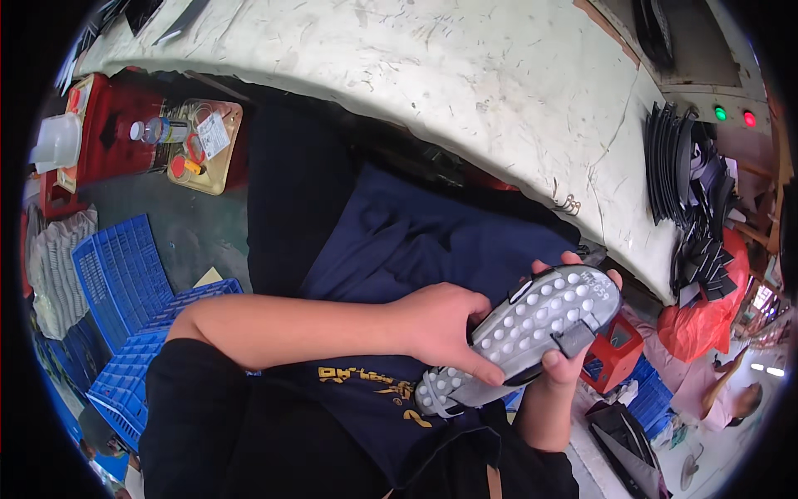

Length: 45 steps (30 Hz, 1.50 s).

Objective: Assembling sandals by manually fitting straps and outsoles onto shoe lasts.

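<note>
Held above my lap is a grey shoe last [532, 320], its underside turned up and dotted with rows of round white spots. Dark strap-like material wraps its edges, and a small dark tab [575, 337] lies across the sole. My left hand [440, 320] grips the middle and narrower end, thumb pressed on the sole near its edge; its other fingers are partly hidden. Around the wide end, my right hand [561, 387] clasps from beneath, thumb by the tab and fingertips showing past the far rim.
A worn white worktable [465, 75] stretches across the far side. Stacked black pieces [672, 162] stand at its right, above a red bag [706, 308]. Blue crates [125, 274] and a tray [218, 170] with a bottle lie left. Another person [715, 395] is at far right.
</note>
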Each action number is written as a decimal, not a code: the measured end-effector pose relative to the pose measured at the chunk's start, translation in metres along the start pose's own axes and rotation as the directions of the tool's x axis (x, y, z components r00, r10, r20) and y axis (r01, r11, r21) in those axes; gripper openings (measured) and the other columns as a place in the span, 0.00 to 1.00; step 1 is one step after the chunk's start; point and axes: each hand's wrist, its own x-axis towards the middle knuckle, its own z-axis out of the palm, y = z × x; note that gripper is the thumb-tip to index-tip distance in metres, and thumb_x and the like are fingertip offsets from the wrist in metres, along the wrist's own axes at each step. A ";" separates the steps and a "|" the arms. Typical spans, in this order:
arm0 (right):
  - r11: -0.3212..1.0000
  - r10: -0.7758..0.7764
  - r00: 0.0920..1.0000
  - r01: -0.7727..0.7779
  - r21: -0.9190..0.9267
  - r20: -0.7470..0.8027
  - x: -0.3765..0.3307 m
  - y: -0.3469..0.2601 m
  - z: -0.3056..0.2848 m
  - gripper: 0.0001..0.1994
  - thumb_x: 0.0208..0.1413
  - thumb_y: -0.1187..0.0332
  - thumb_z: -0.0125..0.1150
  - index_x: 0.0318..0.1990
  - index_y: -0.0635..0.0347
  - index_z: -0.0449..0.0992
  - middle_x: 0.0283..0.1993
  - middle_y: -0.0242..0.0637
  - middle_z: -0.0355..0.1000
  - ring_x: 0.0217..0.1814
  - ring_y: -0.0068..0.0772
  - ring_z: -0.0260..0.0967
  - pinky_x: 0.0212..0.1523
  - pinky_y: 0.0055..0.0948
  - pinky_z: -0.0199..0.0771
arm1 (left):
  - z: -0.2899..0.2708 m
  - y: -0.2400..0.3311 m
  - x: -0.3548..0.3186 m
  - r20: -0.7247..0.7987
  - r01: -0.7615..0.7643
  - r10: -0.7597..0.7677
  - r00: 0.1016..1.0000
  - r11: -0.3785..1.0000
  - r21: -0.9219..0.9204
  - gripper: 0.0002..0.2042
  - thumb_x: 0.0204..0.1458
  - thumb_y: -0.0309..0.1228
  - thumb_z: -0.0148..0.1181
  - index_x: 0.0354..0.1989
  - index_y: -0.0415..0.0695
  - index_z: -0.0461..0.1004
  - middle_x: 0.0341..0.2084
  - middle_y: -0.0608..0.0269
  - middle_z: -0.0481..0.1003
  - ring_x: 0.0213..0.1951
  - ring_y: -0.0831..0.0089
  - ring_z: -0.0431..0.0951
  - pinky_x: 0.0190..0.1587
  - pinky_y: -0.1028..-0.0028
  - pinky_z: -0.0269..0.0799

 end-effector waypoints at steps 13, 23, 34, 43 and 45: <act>0.999 0.015 1.000 -0.016 0.050 0.013 -0.002 0.007 -0.007 0.60 0.34 0.61 0.81 0.73 0.46 0.42 0.68 0.55 0.56 0.66 0.60 0.65 0.60 0.51 0.74 | 0.008 -0.003 -0.024 -0.015 0.050 -0.048 0.999 0.990 0.132 0.46 0.28 0.57 0.80 0.54 0.38 0.73 0.49 0.49 0.78 0.49 0.55 0.79 0.52 0.66 0.74; 0.993 0.037 0.999 -0.034 -0.110 0.026 0.010 -0.028 0.013 0.57 0.35 0.63 0.79 0.72 0.51 0.44 0.68 0.53 0.56 0.68 0.56 0.63 0.60 0.48 0.73 | 0.005 0.003 0.001 0.257 -0.232 0.151 0.954 0.918 0.321 0.52 0.27 0.57 0.81 0.62 0.39 0.68 0.56 0.50 0.74 0.55 0.58 0.76 0.56 0.63 0.72; 0.577 -0.323 0.826 0.559 -0.596 0.462 0.048 -0.086 0.061 0.55 0.38 0.63 0.82 0.73 0.69 0.51 0.73 0.54 0.54 0.73 0.49 0.58 0.70 0.41 0.58 | 0.009 0.029 -0.039 -0.685 -0.726 0.335 0.647 0.546 -0.419 0.53 0.46 0.67 0.64 0.71 0.41 0.52 0.63 0.52 0.64 0.58 0.58 0.73 0.59 0.60 0.73; 0.766 -0.178 0.936 0.326 -0.554 0.304 0.025 -0.021 0.091 0.40 0.39 0.56 0.81 0.60 0.63 0.70 0.49 0.45 0.78 0.49 0.48 0.79 0.49 0.36 0.79 | -0.031 0.036 -0.041 -0.853 -0.923 0.478 0.209 0.386 -0.010 0.54 0.47 0.78 0.46 0.72 0.46 0.52 0.61 0.50 0.67 0.55 0.51 0.74 0.56 0.53 0.75; 0.767 -0.244 0.913 0.387 -0.511 0.326 0.028 -0.019 0.084 0.37 0.38 0.55 0.81 0.57 0.61 0.73 0.46 0.41 0.79 0.44 0.46 0.80 0.44 0.35 0.81 | -0.033 0.042 -0.040 -0.850 -0.919 0.475 0.227 0.393 -0.026 0.52 0.48 0.77 0.45 0.72 0.46 0.53 0.61 0.50 0.67 0.55 0.52 0.74 0.56 0.53 0.75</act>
